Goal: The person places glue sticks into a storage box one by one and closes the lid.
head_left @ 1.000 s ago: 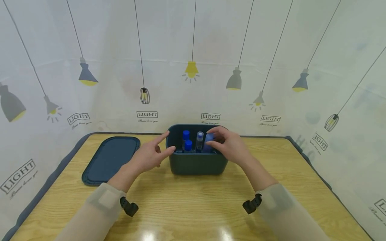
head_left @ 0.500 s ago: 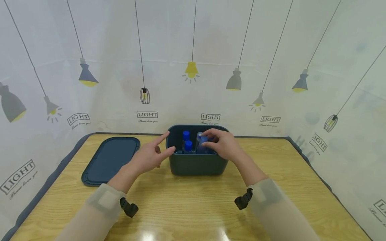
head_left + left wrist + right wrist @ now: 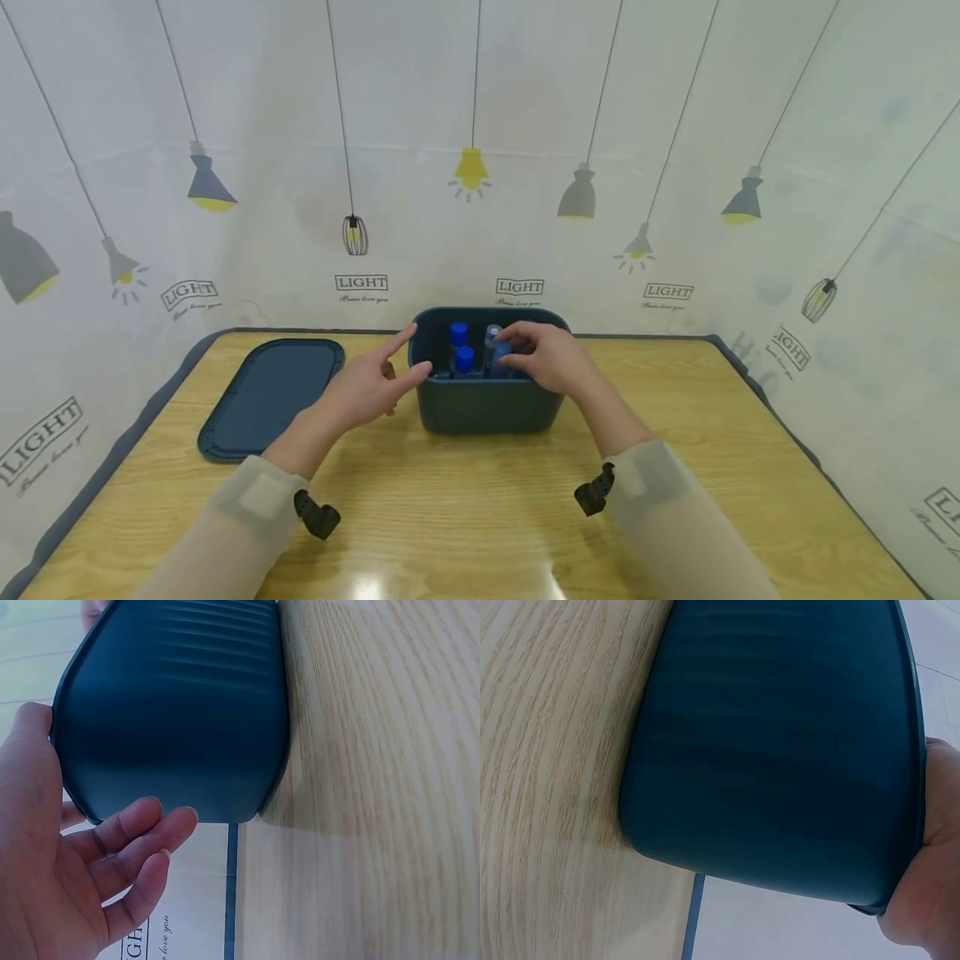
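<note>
Compared with a second earlier, the right hand (image 3: 557,358) had carried a small, translucent blue cylindrical bottle (image 3: 500,360) leftward within the dark teal, round-cornered box (image 3: 491,408). The bottle sat between the narrowly closed thumb and fingertips, just beside a clear, pale-topped cylindrical bottle (image 3: 492,333); its lower part was hidden behind the front wall. The left hand (image 3: 366,389) spread thumb and forefinger wide at the box's left end.

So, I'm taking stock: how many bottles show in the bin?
4 plainly: two blue-capped bottles at the left, a pale-topped bottle near the middle, a bluish bottle pinched by the right hand, which may hide more.
</note>
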`<state>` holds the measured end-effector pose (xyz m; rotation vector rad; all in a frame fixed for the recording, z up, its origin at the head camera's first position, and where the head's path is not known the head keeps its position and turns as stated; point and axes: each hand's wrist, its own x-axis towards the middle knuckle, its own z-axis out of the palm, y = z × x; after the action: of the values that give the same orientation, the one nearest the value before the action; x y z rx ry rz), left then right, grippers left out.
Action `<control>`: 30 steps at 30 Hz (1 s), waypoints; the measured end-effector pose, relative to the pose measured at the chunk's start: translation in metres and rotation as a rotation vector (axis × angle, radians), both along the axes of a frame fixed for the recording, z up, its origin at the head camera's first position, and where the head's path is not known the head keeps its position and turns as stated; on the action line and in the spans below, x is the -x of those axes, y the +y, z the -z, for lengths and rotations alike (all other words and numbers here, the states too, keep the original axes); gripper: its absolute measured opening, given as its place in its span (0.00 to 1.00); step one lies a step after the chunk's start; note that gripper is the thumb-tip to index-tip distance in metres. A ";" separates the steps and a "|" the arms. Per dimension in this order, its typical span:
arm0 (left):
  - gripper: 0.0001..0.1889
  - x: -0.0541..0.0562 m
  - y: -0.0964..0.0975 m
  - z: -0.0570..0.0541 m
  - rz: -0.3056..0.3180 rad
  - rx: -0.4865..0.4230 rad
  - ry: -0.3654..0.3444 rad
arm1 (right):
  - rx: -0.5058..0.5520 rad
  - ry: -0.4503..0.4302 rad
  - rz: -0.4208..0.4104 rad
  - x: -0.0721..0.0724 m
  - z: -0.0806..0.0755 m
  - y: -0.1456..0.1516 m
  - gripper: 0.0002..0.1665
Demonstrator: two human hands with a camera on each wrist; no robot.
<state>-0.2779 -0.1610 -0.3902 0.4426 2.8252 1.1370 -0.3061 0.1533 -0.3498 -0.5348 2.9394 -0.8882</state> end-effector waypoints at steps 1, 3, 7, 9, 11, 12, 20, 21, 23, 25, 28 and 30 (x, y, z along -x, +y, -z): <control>0.46 0.000 0.000 0.000 0.000 -0.001 0.001 | -0.003 0.000 -0.002 0.000 0.000 0.000 0.18; 0.46 0.000 0.000 0.000 0.001 -0.002 0.004 | -0.005 -0.002 -0.007 0.000 0.000 0.000 0.18; 0.46 0.000 0.000 0.000 0.001 0.002 0.001 | -0.001 -0.006 -0.012 0.001 0.001 0.000 0.18; 0.46 0.000 0.000 0.000 0.001 0.002 -0.001 | 0.002 -0.008 -0.014 0.001 0.001 0.000 0.18; 0.46 0.000 0.000 0.001 0.001 0.002 0.000 | 0.003 -0.011 -0.020 0.001 0.000 0.000 0.18; 0.46 0.000 0.000 0.001 0.000 0.001 0.000 | 0.006 -0.014 -0.022 0.001 0.000 0.000 0.18; 0.46 0.000 -0.002 0.002 -0.001 0.004 0.000 | 0.031 -0.031 -0.026 0.001 0.001 0.000 0.20; 0.46 0.000 -0.002 0.002 -0.001 0.004 -0.001 | 0.033 -0.031 -0.026 0.001 0.002 0.000 0.20; 0.46 0.000 -0.002 0.002 -0.001 0.005 0.000 | 0.038 -0.028 -0.022 0.001 0.002 0.000 0.21; 0.46 0.001 -0.002 0.002 0.001 0.007 0.000 | 0.036 -0.026 -0.020 0.001 0.003 0.000 0.23; 0.46 0.001 -0.002 0.002 0.000 0.008 -0.003 | 0.038 -0.021 -0.013 0.001 0.003 0.000 0.24; 0.46 0.001 -0.001 0.002 -0.002 0.006 -0.006 | 0.042 -0.020 -0.010 0.000 0.003 0.001 0.24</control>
<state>-0.2785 -0.1625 -0.3921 0.4355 2.8241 1.1282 -0.3060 0.1539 -0.3525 -0.5387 2.9043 -0.9499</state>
